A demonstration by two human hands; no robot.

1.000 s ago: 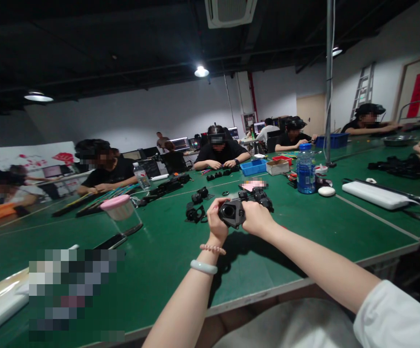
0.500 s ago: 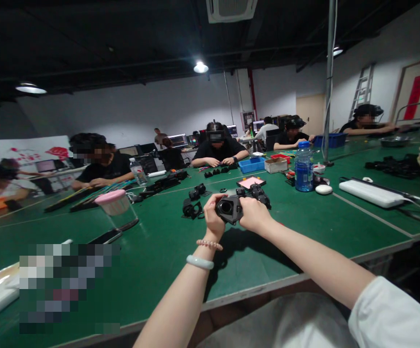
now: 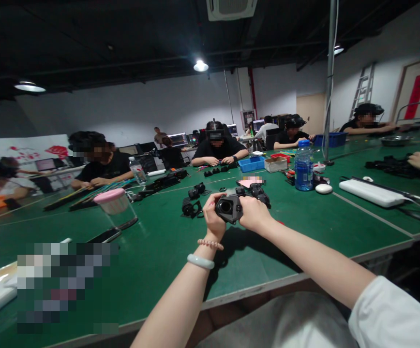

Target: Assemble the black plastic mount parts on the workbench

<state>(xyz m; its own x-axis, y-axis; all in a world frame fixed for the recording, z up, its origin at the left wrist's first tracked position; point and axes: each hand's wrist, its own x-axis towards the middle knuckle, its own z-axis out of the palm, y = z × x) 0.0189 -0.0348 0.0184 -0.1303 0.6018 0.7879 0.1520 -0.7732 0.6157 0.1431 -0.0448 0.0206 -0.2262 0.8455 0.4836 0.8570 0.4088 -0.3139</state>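
Note:
A black plastic housing with a round opening (image 3: 227, 208) is held up above the green table (image 3: 166, 261), its opening facing me. My left hand (image 3: 214, 215) is closed around its left side. On its right side, my right hand (image 3: 254, 214) grips the edge with bent fingers; the fingertips are partly hidden behind the part. Just left of my hands lies a similar black part with a ring (image 3: 191, 208), and a smaller black part (image 3: 197, 190) lies behind it. More black parts (image 3: 261, 194) show beyond my right hand, partly covered by it.
A pink-lidded clear container (image 3: 111, 200) and a phone (image 3: 104, 237) lie to the left. Toward the right are a blue bottle (image 3: 304, 166), a white mouse (image 3: 323, 189) and a white power bank (image 3: 371, 193). Blue bins (image 3: 251, 165) stand farther back, where co-workers sit around the table.
My hands and the black housing stay almost in the same place. At the far right, another person's hand has moved lower and left, toward the dark items on the table.

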